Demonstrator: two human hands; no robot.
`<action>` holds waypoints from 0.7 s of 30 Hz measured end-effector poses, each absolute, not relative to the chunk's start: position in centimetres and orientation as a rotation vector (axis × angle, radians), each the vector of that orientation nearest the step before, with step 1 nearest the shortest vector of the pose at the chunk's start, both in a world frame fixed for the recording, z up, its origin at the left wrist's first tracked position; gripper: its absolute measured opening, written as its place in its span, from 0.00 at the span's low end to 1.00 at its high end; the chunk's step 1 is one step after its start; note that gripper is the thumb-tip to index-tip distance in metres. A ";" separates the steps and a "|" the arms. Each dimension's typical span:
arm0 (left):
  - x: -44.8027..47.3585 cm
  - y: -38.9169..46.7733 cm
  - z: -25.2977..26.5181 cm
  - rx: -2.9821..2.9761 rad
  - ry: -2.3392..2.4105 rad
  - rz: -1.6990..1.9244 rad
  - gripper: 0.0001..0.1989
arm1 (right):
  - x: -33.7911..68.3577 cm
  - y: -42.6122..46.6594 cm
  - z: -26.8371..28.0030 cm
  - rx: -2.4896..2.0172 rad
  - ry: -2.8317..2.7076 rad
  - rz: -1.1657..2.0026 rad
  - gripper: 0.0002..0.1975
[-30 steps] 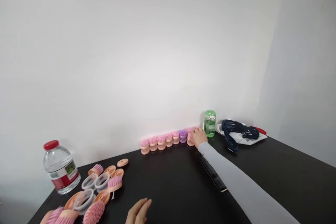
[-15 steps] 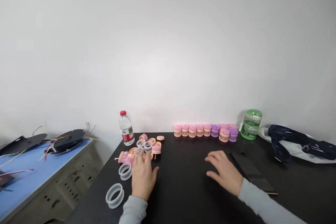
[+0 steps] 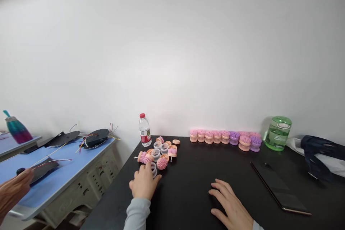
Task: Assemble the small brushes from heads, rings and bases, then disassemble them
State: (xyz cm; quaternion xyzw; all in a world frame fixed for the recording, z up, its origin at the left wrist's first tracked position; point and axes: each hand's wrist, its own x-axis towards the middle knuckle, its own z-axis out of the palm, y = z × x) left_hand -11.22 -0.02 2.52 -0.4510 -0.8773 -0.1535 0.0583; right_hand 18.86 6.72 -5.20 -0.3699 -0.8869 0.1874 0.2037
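Observation:
My left hand (image 3: 144, 184) is palm-down at the near side of a cluster of small brush parts, its thumb spread from the curled fingers. A translucent ring (image 3: 153, 169) shows partly beside its fingertips; what lies under the palm is hidden. Just beyond are a pink bristled brush head (image 3: 162, 162), more clear rings (image 3: 155, 155) and peach discs (image 3: 176, 142). Bristled pieces (image 3: 142, 157) with a thin white stem lie on their sides at the left. My right hand (image 3: 232, 206) rests low over the black table (image 3: 194, 183), fingers apart, holding nothing.
Finished-looking pink and purple brushes (image 3: 217, 137) stand along the wall. A water bottle (image 3: 145, 131), green jar (image 3: 278, 133), phone-like dark slab (image 3: 279, 188) and dark folded umbrella (image 3: 322, 154) surround the area. At left, another person's hand (image 3: 16, 187) works over a blue table (image 3: 64, 167).
The view has turned left, so things appear farther right. My left hand has drawn back from the cluster, uncovering a pink brush head. My right hand has come nearer to me.

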 end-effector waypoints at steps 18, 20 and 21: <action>-9.8 1.2 2.7 -1.686 -2.233 -0.724 0.18 | 18.8 6.2 -4.0 -1.079 -2.401 0.595 0.20; -8.6 1.4 2.5 -1.691 -2.200 -0.683 0.21 | 18.9 6.2 -4.0 -1.056 -2.406 0.604 0.20; -8.0 1.5 2.4 -1.705 -2.178 -0.662 0.23 | 19.0 6.2 -4.1 -1.051 -2.407 0.606 0.20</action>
